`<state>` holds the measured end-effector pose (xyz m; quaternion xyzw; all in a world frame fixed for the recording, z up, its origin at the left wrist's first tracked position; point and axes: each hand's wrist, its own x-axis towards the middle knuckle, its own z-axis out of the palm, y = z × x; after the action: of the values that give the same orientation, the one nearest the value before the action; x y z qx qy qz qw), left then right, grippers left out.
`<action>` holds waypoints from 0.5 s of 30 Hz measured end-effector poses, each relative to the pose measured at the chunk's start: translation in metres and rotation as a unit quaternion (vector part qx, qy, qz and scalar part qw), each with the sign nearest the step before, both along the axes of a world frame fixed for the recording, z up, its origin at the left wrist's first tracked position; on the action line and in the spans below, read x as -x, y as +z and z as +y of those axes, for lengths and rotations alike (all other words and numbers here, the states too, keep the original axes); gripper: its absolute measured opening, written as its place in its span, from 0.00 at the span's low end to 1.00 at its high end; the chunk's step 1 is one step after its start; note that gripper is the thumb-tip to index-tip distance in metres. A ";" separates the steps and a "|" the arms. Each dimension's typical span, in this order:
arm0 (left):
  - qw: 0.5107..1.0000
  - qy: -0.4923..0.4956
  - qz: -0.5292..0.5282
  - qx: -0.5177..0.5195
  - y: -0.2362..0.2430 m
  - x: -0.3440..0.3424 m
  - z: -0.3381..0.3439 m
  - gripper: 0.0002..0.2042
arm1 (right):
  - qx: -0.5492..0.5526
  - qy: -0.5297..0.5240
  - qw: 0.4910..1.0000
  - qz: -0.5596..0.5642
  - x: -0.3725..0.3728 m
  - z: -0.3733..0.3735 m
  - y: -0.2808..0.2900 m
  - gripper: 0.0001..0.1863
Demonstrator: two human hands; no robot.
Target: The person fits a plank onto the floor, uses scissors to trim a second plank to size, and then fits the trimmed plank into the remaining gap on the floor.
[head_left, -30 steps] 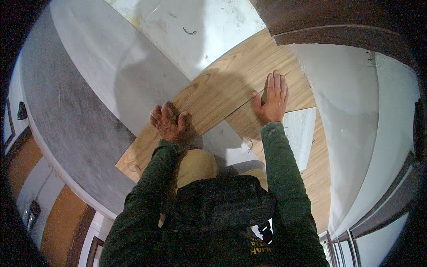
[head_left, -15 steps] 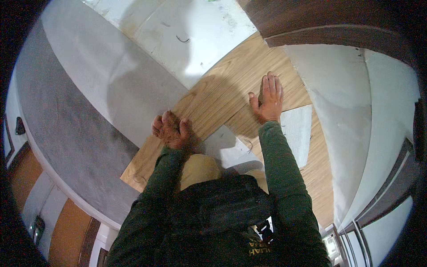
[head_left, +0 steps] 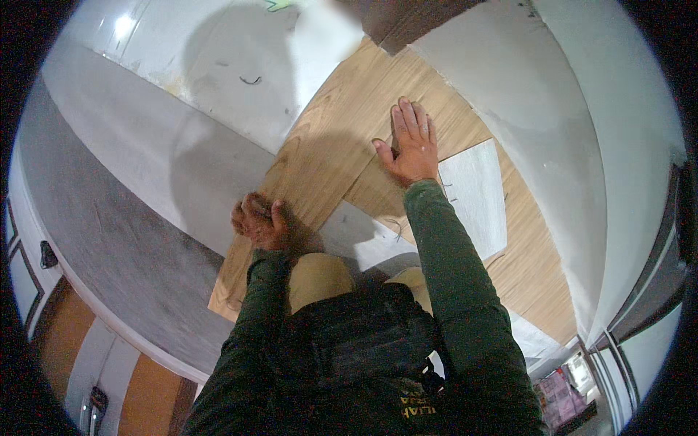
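A long wood-look floor plank (head_left: 302, 171) runs diagonally from near my left knee toward the dark wooden piece at the top. My left hand (head_left: 260, 221) is closed over the plank's outer edge, fingers curled and thumb resting on its face. Against the inner planks (head_left: 436, 109) my right hand (head_left: 411, 145) lies flat, fingers stretched out and thumb spread. Just beside that wrist is a pale board (head_left: 476, 192) with small dark marks. Between my hands, a grey-white patch (head_left: 363, 232) shows in front of my knees, with a thin curved strand by it.
Dark brown wood (head_left: 418, 22) meets the planks' far end. Grey floor strips (head_left: 131, 196) lie to the left, with a whitish surface (head_left: 247, 94) beyond. A pale wall (head_left: 603, 109) stands at the right. Brown-and-white panels (head_left: 145, 389) are at the lower left.
The view has shifted, so the planks and both hands appear farther left. Both hands keep their places on the planks, left curled at the edge, right flat.
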<state>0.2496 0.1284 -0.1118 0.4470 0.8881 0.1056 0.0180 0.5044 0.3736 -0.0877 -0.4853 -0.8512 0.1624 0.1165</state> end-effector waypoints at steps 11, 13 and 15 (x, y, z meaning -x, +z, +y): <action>0.997 0.016 0.036 0.063 -0.010 0.004 -0.009 0.24 | 0.021 -0.015 1.000 0.003 -0.001 -0.006 0.001 0.38; 0.995 0.013 0.070 0.063 -0.011 0.007 -0.010 0.24 | 0.015 -0.014 1.000 0.005 0.004 -0.004 0.002 0.38; 0.992 0.010 0.054 0.113 -0.003 -0.002 0.005 0.24 | 0.013 -0.014 1.000 -0.007 -0.001 -0.004 0.000 0.39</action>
<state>0.2514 0.1335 -0.1152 0.4379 0.8986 -0.0193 0.0194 0.5054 0.3700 -0.0879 -0.4994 -0.8432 0.1681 0.1062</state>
